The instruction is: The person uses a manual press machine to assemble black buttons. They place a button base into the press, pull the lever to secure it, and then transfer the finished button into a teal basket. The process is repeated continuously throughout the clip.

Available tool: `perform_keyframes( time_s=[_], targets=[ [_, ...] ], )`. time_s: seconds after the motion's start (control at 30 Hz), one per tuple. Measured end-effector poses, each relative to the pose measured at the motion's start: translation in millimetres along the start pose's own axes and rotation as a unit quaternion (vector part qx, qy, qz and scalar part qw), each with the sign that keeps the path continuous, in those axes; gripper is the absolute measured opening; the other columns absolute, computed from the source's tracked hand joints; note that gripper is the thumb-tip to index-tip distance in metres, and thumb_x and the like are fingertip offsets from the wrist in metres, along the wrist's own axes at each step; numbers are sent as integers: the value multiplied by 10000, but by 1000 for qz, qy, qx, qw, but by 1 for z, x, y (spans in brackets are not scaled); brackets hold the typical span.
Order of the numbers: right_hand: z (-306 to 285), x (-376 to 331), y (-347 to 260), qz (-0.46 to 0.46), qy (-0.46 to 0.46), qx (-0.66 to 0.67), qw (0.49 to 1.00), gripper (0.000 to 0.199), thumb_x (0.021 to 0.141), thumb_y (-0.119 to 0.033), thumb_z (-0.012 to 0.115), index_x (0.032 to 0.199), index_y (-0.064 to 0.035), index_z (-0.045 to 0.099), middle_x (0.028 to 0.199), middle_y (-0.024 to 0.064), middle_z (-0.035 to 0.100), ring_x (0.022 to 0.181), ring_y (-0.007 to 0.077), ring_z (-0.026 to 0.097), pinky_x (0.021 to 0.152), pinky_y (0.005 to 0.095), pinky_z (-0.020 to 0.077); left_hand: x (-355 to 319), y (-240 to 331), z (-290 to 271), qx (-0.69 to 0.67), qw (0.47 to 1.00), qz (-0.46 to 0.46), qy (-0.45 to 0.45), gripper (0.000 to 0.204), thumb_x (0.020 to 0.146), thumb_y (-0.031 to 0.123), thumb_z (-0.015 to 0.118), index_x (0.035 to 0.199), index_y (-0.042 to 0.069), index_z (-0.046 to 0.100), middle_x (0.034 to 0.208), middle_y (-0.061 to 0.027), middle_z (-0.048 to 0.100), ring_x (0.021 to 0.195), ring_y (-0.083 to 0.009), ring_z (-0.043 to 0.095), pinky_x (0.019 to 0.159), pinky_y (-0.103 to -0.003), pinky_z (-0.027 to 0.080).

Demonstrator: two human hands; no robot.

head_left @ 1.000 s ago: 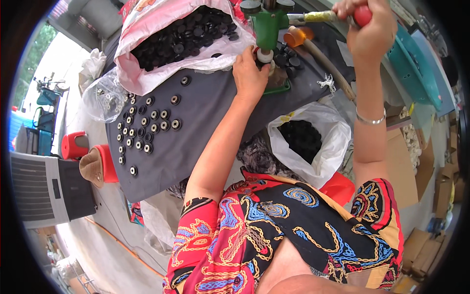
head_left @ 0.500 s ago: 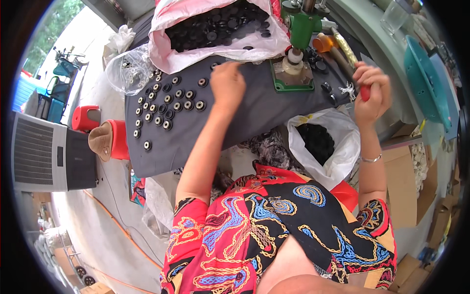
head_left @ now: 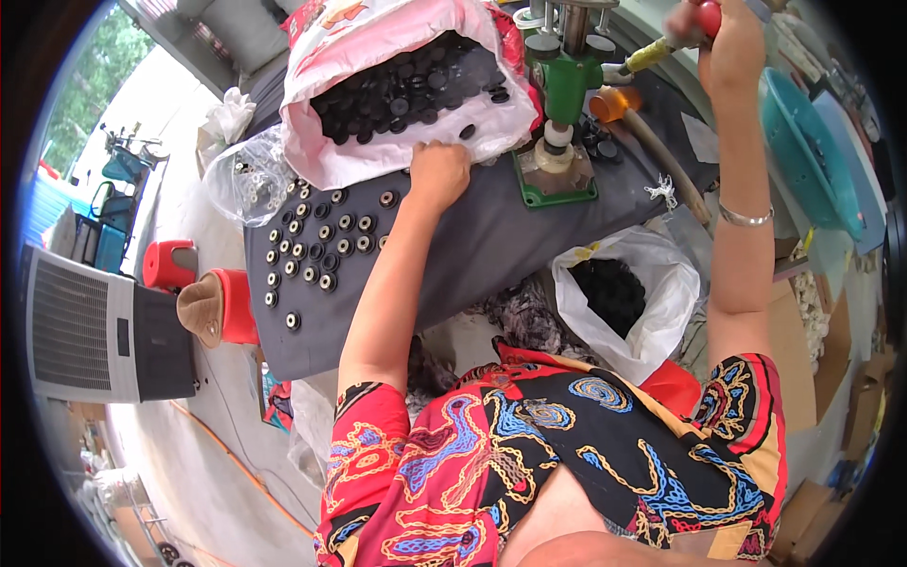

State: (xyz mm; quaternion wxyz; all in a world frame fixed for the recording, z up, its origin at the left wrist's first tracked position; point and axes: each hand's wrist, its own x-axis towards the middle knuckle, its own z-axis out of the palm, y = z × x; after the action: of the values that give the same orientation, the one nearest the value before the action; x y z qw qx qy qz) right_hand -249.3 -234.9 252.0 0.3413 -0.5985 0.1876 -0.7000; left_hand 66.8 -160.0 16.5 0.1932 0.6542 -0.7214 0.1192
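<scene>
My left hand [head_left: 440,176] is closed at the near edge of a pink-and-white bag [head_left: 326,168] filled with black round caps [head_left: 397,106]. Its fingertips are turned away, so what they hold is hidden. High on the right, my right hand [head_left: 739,49] grips the red ball knob [head_left: 709,17] on the lever of a green hand press [head_left: 567,85]; the fingers are partly blurred. A yellow-wrapped bar [head_left: 650,57] runs from the press toward that knob. Left of my left forearm, several black rings with metal centres [head_left: 327,282] lie spread on the grey cloth [head_left: 378,302].
A hammer with an orange head [head_left: 614,104] lies right of the press. Below the table edge hangs a white bag [head_left: 652,321] with black pieces inside. A clear bag of small rings [head_left: 248,180] sits at the left; a teal basket [head_left: 808,156] stands far right.
My right hand has moved up and away with the lever knob. My left hand's fingers have curled in beside the pink-and-white bag. The whole view has shifted slightly.
</scene>
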Motion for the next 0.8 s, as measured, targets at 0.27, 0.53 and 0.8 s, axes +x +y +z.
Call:
perform_keyframes(
  time_s=[0.27, 0.53, 0.8],
  targets=[
    [-8, 12, 13, 29, -1, 123, 992, 293, 948, -262, 470, 747, -56, 526, 558, 69, 503, 456, 168, 512, 450, 275, 421, 20, -12, 18, -134, 977, -111, 126, 161, 803, 74, 564, 861, 30, 707, 872, -225, 685, 852, -406, 661, 737, -498, 525],
    [0, 10, -5, 20, -30, 16, 999, 258, 949, -213, 457, 765, -38, 501, 637, 74, 478, 547, 177, 478, 602, 330, 443, 62, -71, 10, 1, 957, -273, 98, 338, 784, 80, 584, 1112, 65, 664, 1058, -224, 653, 980, -412, 638, 831, -498, 517],
    [-2, 13, -5, 25, -68, 14, 997, 243, 947, -200, 458, 776, -32, 492, 674, 78, 470, 596, 172, 467, 657, 346, 432, 63, -124, 29, 40, 970, -212, 114, 486, 803, 91, 571, 1278, 181, 622, 1213, -118, 639, 1105, -380, 581, 900, -512, 483]
  ],
)
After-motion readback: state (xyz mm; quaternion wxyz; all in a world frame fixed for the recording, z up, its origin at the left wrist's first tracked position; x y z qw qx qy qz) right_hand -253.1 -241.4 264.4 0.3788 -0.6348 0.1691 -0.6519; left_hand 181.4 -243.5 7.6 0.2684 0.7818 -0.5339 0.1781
